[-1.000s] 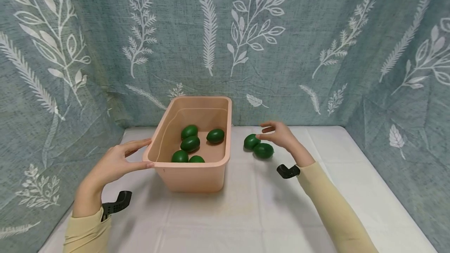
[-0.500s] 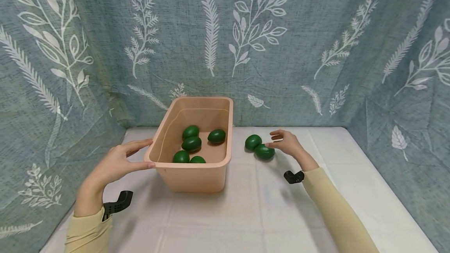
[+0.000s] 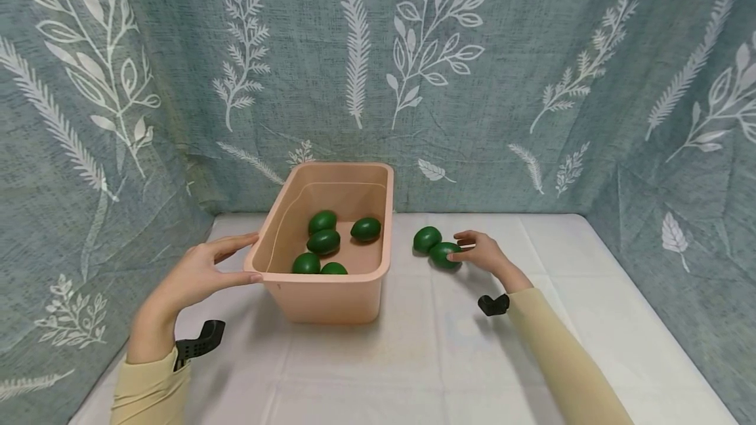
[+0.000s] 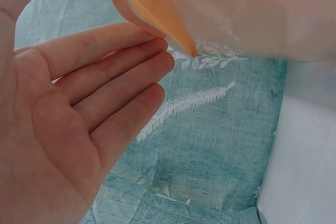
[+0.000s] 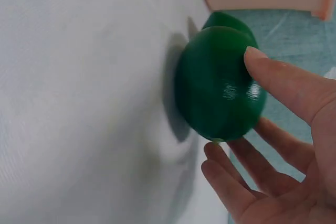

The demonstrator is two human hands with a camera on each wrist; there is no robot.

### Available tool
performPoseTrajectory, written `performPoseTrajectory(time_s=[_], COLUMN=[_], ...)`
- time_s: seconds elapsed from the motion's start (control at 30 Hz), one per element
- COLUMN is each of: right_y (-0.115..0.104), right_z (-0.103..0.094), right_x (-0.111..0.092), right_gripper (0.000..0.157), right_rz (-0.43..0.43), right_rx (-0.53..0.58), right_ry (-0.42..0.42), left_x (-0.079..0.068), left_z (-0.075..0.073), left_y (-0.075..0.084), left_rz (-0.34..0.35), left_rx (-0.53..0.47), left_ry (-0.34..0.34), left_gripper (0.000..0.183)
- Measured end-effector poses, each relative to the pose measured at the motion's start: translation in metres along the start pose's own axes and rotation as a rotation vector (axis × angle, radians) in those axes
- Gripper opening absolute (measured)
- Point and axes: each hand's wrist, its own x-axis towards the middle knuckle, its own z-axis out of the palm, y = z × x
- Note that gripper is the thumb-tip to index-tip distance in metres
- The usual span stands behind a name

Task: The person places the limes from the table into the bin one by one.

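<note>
Beside the pink bin (image 3: 325, 297), on its right, two dark green limes lie on the white cloth, touching each other. My right hand (image 3: 485, 253) is at the nearer lime (image 3: 444, 255); the farther lime (image 3: 427, 239) sits just behind it. In the right wrist view the thumb touches the nearer lime (image 5: 218, 85), with the other fingers spread loosely around its far side and end. My left hand (image 3: 195, 274) rests with straight fingers and thumb against the bin's left front corner rim. Several more limes (image 3: 323, 241) lie inside the bin; its front wall partly hides the closest ones.
White cloth (image 3: 461, 366) covers the table. Blue-green fabric (image 3: 307, 51) with white leaf prints hangs behind and at both sides. A black camera mount is strapped to each wrist.
My right hand has moved from above the farther lime to the right and down to the nearer one, its thumb now on it. The left hand stays at the bin.
</note>
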Motion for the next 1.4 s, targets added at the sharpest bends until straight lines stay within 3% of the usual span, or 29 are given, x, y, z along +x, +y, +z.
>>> performPoseTrajectory(time_s=[0.4, 0.73, 1.07, 1.4], right_y=[-0.004, 0.005, 0.007, -0.005], right_z=[0.012, 0.012, 0.008, -0.005], right_x=[-0.001, -0.002, -0.01, -0.021], right_gripper=[0.061, 0.059, 0.057, 0.056], right_rz=[-0.029, -0.03, -0.037, -0.064], right_rx=[-0.01, -0.008, 0.0, 0.004], right_ry=[-0.011, 0.01, 0.003, 0.004], left_x=[0.001, 0.001, 0.001, 0.001], left_z=[0.0, -0.001, 0.0, 0.0], left_y=[-0.003, 0.0, -0.001, 0.001], left_rz=[0.003, 0.011, 0.001, 0.01], left_rx=[-0.001, 0.016, 0.007, 0.022], left_ry=[0.002, 0.006, -0.006, -0.003], left_gripper=[0.073, 0.072, 0.073, 0.073])
